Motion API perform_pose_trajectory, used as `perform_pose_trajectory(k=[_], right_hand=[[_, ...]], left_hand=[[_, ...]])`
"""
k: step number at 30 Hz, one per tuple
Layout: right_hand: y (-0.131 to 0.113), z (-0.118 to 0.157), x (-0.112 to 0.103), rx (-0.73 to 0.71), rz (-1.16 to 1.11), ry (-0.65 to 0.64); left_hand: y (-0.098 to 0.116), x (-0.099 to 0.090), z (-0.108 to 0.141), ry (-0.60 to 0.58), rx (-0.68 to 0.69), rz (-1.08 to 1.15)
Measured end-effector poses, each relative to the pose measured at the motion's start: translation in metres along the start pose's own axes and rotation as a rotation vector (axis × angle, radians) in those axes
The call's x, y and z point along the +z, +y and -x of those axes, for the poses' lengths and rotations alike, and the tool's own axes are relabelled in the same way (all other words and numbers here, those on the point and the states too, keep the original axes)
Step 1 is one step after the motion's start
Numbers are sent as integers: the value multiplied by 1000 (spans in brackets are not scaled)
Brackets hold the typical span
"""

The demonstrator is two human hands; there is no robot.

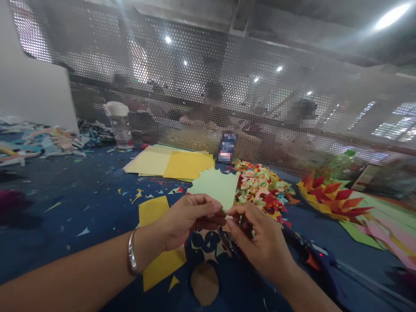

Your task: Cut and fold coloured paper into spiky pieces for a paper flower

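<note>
Over the middle of the dark blue table, my left hand (196,216) and my right hand (256,236) meet fingertip to fingertip. Both pinch a tiny greenish piece of paper (224,211), mostly covered by the fingers. Just beyond lies a pale green paper sheet (214,187) with scalloped cut edges. A yellow sheet (164,271) lies partly under my left forearm. Below the hands are cut paper scraps (208,251) and a round brown disc (204,284). A heap of small folded colourful paper pieces (263,186) sits beyond my right hand.
A dark glue gun (320,255) with a red light and cord lies at right. Behind it stand red-orange paper petals (331,197). Stacked yellow sheets (188,164), a phone (226,147) and a bottle (121,128) line the perforated screen (182,86). Shredded scraps (48,141) lie left.
</note>
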State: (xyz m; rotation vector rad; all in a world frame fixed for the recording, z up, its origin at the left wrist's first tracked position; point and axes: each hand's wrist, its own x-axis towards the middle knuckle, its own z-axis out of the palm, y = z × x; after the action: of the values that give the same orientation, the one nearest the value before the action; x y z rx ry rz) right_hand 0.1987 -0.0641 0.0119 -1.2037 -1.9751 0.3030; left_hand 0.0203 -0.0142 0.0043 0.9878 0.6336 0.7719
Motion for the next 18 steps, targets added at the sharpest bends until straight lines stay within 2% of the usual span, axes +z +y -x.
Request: perform_pose_trajectory(k=[11, 15, 18], right_hand=[[0, 1, -1, -23, 40, 4], [-1, -1, -3, -23, 55, 25], [0, 0, -5, 16, 55, 78]], left_hand=[[0, 2, 3, -50, 72, -149], [-2, 2, 1, -28, 88, -185], [-2, -1, -3, 55, 199, -443]])
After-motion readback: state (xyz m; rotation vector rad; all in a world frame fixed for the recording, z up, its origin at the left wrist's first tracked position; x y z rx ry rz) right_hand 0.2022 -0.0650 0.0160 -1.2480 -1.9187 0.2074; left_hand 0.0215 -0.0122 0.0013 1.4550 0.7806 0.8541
